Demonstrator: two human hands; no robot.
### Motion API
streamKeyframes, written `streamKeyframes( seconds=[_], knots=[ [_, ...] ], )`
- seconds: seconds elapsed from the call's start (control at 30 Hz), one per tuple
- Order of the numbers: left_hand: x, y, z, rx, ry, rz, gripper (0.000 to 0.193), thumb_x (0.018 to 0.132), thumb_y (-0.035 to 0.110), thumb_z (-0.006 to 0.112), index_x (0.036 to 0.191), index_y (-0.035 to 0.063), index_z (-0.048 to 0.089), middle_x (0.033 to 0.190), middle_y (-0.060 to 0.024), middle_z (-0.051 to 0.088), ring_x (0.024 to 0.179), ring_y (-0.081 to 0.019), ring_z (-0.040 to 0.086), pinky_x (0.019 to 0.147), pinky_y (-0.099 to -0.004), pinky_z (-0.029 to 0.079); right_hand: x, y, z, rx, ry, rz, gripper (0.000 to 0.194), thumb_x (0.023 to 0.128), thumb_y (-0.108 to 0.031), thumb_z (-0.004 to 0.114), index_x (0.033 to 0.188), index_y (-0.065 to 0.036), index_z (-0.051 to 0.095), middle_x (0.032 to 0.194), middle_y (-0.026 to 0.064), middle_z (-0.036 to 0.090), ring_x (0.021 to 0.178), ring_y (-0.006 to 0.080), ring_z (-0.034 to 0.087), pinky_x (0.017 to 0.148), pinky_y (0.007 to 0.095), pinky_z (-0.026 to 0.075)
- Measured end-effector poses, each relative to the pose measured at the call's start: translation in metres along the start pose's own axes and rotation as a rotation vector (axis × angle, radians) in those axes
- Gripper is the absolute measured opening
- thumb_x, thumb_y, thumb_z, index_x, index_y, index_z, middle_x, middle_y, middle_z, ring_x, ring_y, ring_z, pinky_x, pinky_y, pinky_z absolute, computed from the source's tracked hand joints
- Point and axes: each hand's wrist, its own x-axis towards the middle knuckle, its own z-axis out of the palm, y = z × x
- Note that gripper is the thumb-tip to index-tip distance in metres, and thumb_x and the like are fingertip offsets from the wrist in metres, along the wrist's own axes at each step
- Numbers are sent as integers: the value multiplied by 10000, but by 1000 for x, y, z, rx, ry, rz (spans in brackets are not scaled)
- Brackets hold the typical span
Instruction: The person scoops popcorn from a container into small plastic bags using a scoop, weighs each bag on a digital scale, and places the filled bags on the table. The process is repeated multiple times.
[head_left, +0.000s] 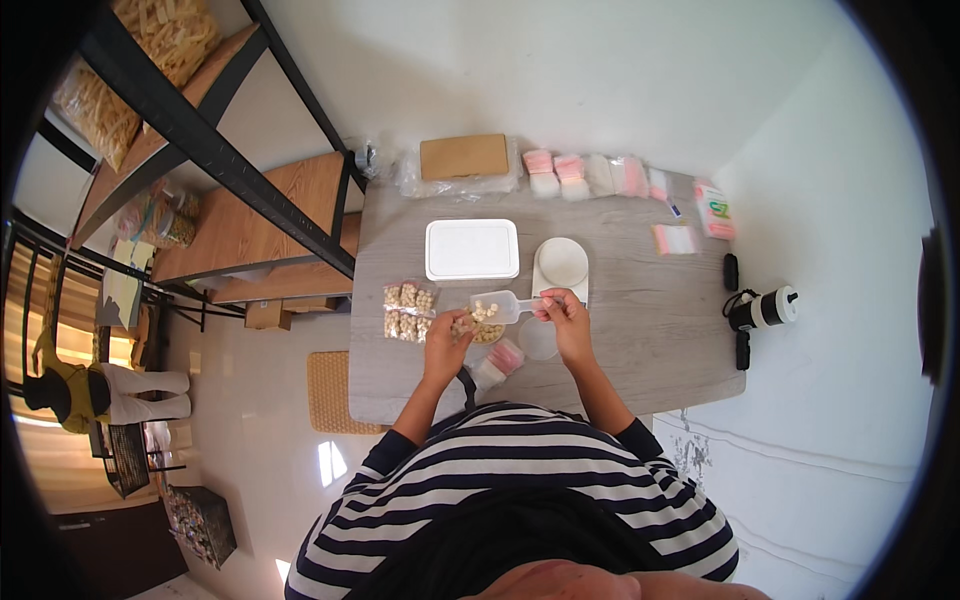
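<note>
My right hand grips the handle of a translucent plastic scoop, which points left with pale puffed pieces in its mouth. At the scoop's tip, my left hand holds what looks like a small clear bag with such pieces in it. A round container of the same pieces stands beneath, partly hidden. Filled small bags lie in rows left of my left hand. Behind the scoop are a white lidded box and a white kitchen scale. A translucent round lid lies beside my right hand.
Packs of small pink-and-clear bags line the wall, beside a cardboard box on plastic. Another pack lies near my body. A black-and-white bottle is at the right edge. Shelving stands left; another person is farther off.
</note>
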Motion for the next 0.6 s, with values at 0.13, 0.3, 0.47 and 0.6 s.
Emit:
streamKeyframes(
  seconds=[0.13,0.3,0.47,0.6],
  knots=[
    [6,1,8,4,-22,-10,349,746,64,766,1051,-2,610,979,-170,644,931,-348,616,824,-403,488,-14,-26,11,-108,-10,-86,169,980,-111,563,1109,-7,596,939,108,696,817,132,656,772,261,515],
    [8,0,13,0,-45,-12,359,731,77,784,1033,4,604,975,-170,643,938,-353,608,825,-417,483,-17,-27,12,-108,1,-141,169,977,-95,566,1111,3,597,951,107,693,834,129,660,768,262,518],
    [6,-6,12,5,-55,-4,375,727,86,790,1038,-5,601,973,-176,640,937,-354,607,820,-421,483,-18,-26,10,-159,-43,-164,161,976,-90,567,1107,-2,599,955,107,692,841,131,669,747,261,514],
    [4,-5,10,87,-79,-15,406,738,82,794,1077,-25,596,997,-186,634,924,-322,626,801,-379,496,-22,-26,13,-207,-46,-200,157,979,-97,566,1105,-9,601,932,103,693,821,134,671,747,262,511]
  ],
)
